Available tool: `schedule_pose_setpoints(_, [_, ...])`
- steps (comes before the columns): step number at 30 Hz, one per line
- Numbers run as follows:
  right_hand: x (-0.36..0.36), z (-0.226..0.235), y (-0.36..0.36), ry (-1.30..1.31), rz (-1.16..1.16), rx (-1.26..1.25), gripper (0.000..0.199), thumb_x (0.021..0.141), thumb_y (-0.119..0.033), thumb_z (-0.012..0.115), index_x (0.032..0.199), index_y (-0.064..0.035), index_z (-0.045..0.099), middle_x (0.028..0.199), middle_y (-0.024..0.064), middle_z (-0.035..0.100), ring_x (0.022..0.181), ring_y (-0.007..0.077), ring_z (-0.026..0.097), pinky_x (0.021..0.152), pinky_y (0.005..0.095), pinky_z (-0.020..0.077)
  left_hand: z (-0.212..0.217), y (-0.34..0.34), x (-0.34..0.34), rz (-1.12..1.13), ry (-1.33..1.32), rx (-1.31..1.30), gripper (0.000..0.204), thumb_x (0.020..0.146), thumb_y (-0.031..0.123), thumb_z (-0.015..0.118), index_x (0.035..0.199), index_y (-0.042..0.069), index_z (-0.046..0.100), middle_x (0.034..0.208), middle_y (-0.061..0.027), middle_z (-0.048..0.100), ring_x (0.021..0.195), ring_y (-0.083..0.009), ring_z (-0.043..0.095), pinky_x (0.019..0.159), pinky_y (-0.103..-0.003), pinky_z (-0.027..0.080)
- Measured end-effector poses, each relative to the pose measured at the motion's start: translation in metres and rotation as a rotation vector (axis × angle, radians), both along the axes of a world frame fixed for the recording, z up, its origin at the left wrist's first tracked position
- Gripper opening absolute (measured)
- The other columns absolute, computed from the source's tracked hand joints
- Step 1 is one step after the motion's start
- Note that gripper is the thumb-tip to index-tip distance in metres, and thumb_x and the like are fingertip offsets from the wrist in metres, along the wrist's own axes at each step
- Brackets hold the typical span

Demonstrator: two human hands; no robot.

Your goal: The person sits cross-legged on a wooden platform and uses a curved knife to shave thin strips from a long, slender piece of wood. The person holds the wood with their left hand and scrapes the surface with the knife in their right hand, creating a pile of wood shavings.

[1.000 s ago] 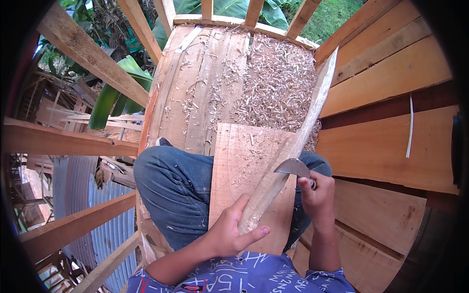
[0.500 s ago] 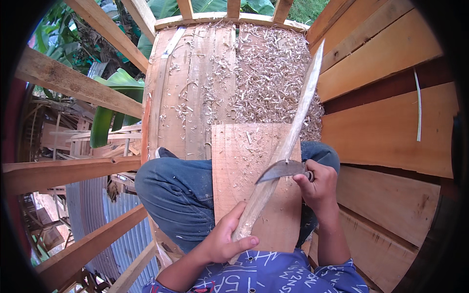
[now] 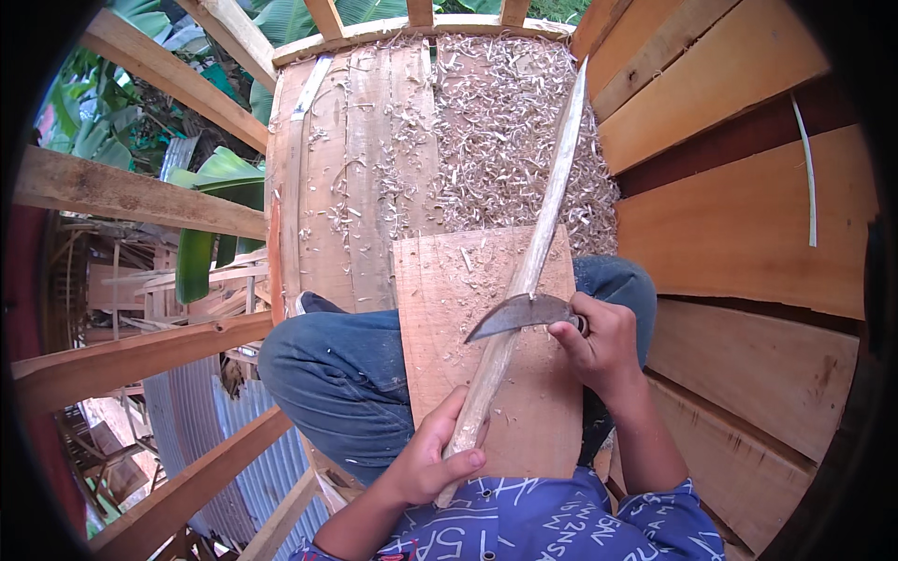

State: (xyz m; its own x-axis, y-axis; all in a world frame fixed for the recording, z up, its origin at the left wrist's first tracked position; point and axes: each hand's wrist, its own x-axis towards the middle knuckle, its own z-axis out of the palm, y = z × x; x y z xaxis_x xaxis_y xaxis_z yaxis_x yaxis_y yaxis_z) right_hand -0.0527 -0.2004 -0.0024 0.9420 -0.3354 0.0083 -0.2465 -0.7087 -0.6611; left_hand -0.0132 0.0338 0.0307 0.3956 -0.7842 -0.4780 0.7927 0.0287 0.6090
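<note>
Left hand (image 3: 438, 456) is closed around a long pale stick (image 3: 535, 254) near its lower end; from that hand the stick slants forward and rightward to a pointed tip. Right hand (image 3: 606, 344), ahead and to the right, grasps a curved knife (image 3: 520, 314), its blade crossing the stick. Just right of the left hand lies a wooden board (image 3: 538, 421).

Two hands (image 3: 606, 348), one knife (image 3: 524, 315), one stick (image 3: 531, 269), apparently one shoe (image 3: 318, 303) show.
</note>
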Motion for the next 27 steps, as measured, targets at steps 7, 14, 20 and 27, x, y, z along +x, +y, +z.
schedule_pose_setpoints(7, [0.0,0.001,-0.005,-0.079,-0.003,0.007,0.054,0.081,-0.053,0.065,0.062,-0.0046,0.05,0.05,0.0123,0.046,0.045,0.0296,0.053,0.042,0.0346,0.0391,-0.006,0.011,0.0,-0.087,0.071,-0.082,0.065,0.079,0.027,0.068,0.126,-0.005,0.036,0.082,-0.0009,0.045,0.069,-0.0063,0.044,0.062,-0.019,0.038])
schedule_pose_setpoints(14, [0.0,0.001,-0.015,-0.123,0.053,0.136,0.055,0.083,-0.053,0.063,0.064,-0.0026,0.051,0.051,0.0132,0.046,0.045,0.0298,0.053,0.043,0.0349,0.0396,-0.003,0.01,0.0,-0.092,0.049,-0.125,0.059,0.079,0.031,0.069,0.118,-0.001,0.038,0.077,-0.0002,0.041,0.064,-0.0054,0.04,0.055,-0.019,0.034])
schedule_pose_setpoints(20, [-0.01,0.006,0.0,-0.143,0.112,0.231,0.052,0.083,-0.049,0.065,0.062,-0.0044,0.051,0.051,0.0122,0.047,0.044,0.0281,0.053,0.043,0.035,0.0395,0.002,0.002,-0.003,-0.1,-0.012,-0.105,0.056,0.08,0.033,0.069,0.114,0.001,0.038,0.073,-0.0008,0.041,0.056,-0.0058,0.04,0.05,-0.019,0.033])
schedule_pose_setpoints(27, [-0.006,0.008,0.001,-0.253,0.32,0.063,0.048,0.082,-0.048,0.066,0.066,-0.0045,0.053,0.055,0.0123,0.05,0.049,0.029,0.056,0.045,0.0358,0.042,-0.001,0.004,-0.009,-0.063,0.043,-0.135,0.059,0.08,0.037,0.068,0.113,0.001,0.037,0.069,-0.0015,0.041,0.046,-0.0061,0.036,0.041,-0.019,0.031])
